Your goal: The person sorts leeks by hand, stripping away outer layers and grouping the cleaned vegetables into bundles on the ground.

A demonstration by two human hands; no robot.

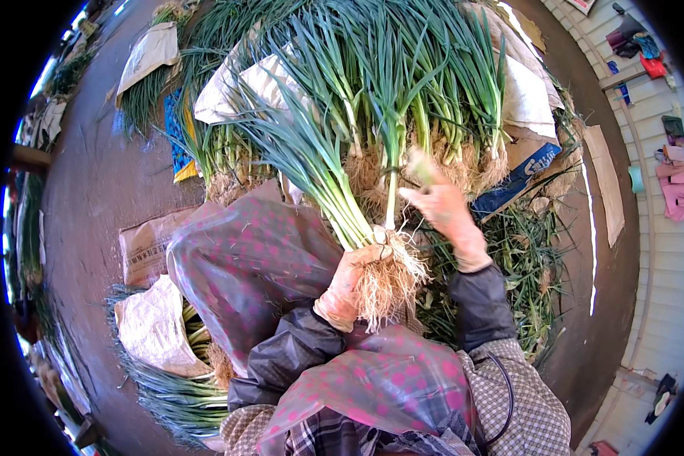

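My left hand [349,284] is closed around a bunch of green onions [340,204] just above its pale, stringy roots [390,283]. The white stems slant up and left into long green leaves. Beside the bunch, one more green onion [392,199] stands nearly upright, its lower end by the held roots. My right hand [446,216] is just right of that stem. Its fingers are smeared by motion, along with something pale green at their tips that I cannot make out. Beyond both hands lies a large pile of green onions [441,57], roots toward me.
Loose trimmed leaves [520,262] cover the floor at the right. White sacking [528,99] and a blue printed sack [515,179] lie by the pile. At lower left are more green onions [176,403] under a pale sack [158,325]. A spotted plastic apron [254,258] covers my lap.
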